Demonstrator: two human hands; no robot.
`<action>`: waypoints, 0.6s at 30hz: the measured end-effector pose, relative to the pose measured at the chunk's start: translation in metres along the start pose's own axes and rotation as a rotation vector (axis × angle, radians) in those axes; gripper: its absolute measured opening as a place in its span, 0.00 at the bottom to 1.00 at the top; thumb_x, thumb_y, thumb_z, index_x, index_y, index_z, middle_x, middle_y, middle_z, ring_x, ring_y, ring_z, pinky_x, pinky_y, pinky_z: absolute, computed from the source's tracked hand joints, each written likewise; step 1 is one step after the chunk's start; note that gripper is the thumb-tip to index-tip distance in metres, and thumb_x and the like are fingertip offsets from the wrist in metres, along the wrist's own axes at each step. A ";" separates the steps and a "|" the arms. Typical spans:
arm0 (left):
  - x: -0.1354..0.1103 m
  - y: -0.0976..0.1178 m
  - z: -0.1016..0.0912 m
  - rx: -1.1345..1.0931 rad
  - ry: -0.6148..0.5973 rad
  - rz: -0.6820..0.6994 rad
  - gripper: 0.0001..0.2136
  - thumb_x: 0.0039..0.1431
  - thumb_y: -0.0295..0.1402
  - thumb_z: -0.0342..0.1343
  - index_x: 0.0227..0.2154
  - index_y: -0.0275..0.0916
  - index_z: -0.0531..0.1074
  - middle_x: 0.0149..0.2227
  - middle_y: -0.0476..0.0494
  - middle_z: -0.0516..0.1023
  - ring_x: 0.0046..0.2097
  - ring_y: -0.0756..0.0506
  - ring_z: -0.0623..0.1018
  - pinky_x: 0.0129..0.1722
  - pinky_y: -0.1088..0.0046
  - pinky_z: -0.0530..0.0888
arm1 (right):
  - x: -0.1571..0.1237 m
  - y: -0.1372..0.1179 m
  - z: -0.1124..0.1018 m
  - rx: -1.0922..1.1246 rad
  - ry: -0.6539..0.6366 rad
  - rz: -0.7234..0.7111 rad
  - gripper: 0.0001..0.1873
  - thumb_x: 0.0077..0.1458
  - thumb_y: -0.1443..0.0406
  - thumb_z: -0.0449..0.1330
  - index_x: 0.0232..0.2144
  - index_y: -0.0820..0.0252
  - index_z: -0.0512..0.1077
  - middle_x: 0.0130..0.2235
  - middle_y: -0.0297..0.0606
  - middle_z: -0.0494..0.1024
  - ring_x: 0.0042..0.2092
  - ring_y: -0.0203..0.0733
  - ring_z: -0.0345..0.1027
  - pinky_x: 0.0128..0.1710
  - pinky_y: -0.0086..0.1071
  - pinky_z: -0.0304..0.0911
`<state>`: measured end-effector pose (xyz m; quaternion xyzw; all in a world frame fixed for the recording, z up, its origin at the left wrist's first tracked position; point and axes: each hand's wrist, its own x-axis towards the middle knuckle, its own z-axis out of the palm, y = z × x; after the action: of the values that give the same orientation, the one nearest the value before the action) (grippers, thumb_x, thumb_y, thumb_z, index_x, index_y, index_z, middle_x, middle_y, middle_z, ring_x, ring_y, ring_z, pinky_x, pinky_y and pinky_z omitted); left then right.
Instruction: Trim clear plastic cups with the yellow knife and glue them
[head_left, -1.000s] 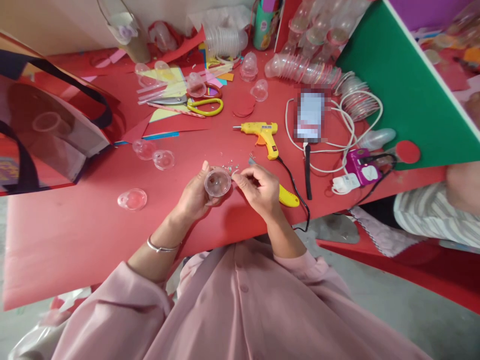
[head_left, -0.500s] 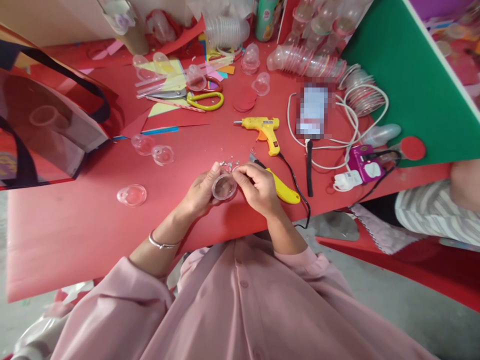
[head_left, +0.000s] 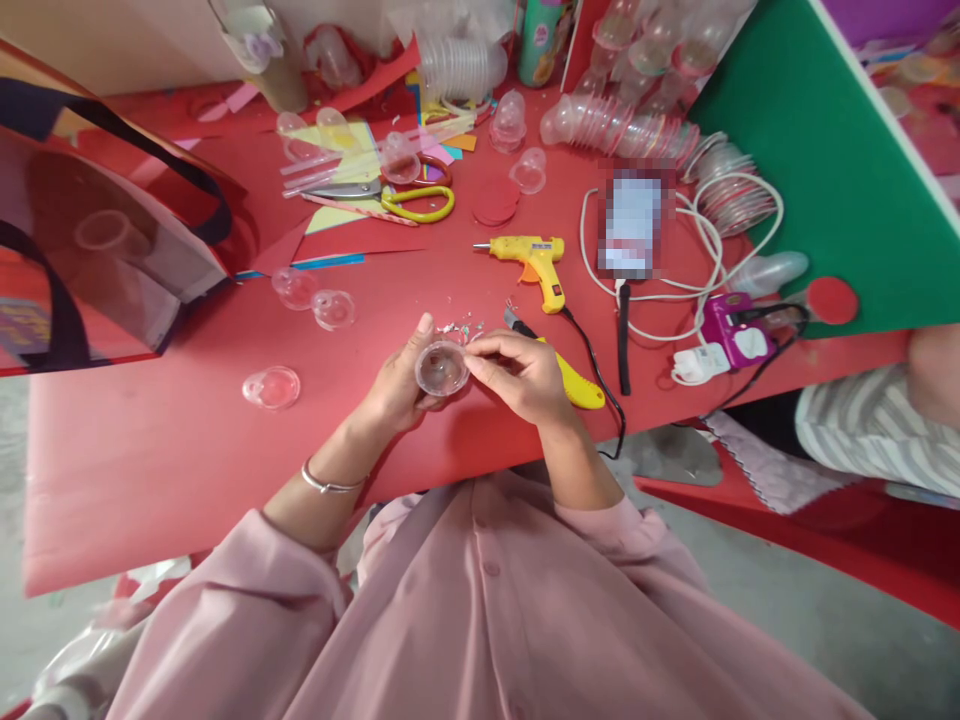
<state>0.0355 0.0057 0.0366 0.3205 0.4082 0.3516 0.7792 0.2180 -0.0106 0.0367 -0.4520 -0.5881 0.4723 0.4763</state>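
Observation:
A small clear plastic cup (head_left: 442, 370) with a rim faces up toward me above the near part of the red table. My left hand (head_left: 403, 380) is closed round its left side, thumb raised along the rim. At the cup's right edge, my right hand (head_left: 525, 372) pinches with thumb and forefinger; they touch the rim, and whatever else is between them is too small to make out. Small scraps (head_left: 461, 328) lie just beyond the cup. Partly behind my right hand is a yellow utility knife (head_left: 577, 380). A yellow glue gun (head_left: 536, 262) lies farther back.
Scissors (head_left: 416, 203), red paper circles (head_left: 496, 201) and stacked clear cups (head_left: 619, 130) lie farther back. A phone (head_left: 630, 222) with a white cable is at right, near a purple power adapter (head_left: 739, 330). A bag (head_left: 97, 230) stands left. Another person's striped sleeve (head_left: 877, 420) shows at right.
The cup has tilted so more of its inside shows, and it has shifted slightly left. My right fingers have straightened somewhat at its rim. The whole view has shifted a little.

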 end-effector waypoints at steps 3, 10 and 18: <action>0.000 0.000 0.002 0.008 -0.020 0.007 0.33 0.62 0.68 0.52 0.26 0.38 0.73 0.15 0.51 0.67 0.13 0.55 0.56 0.12 0.76 0.53 | 0.000 0.002 -0.001 0.119 -0.012 0.115 0.10 0.58 0.55 0.71 0.34 0.55 0.83 0.35 0.34 0.84 0.36 0.38 0.75 0.37 0.32 0.71; 0.000 -0.003 0.004 0.045 -0.019 0.014 0.33 0.62 0.67 0.53 0.24 0.38 0.72 0.13 0.54 0.62 0.13 0.55 0.55 0.13 0.76 0.52 | 0.001 0.007 0.000 0.244 0.004 0.182 0.11 0.54 0.55 0.73 0.32 0.55 0.83 0.32 0.32 0.84 0.35 0.37 0.75 0.38 0.33 0.72; 0.000 -0.004 0.006 0.054 -0.052 0.041 0.35 0.61 0.70 0.50 0.24 0.39 0.72 0.12 0.54 0.59 0.13 0.54 0.55 0.14 0.75 0.50 | 0.000 0.009 0.004 0.292 0.024 0.195 0.11 0.52 0.55 0.74 0.31 0.55 0.83 0.32 0.32 0.82 0.33 0.35 0.72 0.35 0.32 0.69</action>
<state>0.0423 0.0023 0.0360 0.3585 0.3906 0.3478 0.7732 0.2151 -0.0093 0.0278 -0.4387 -0.4609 0.5910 0.4958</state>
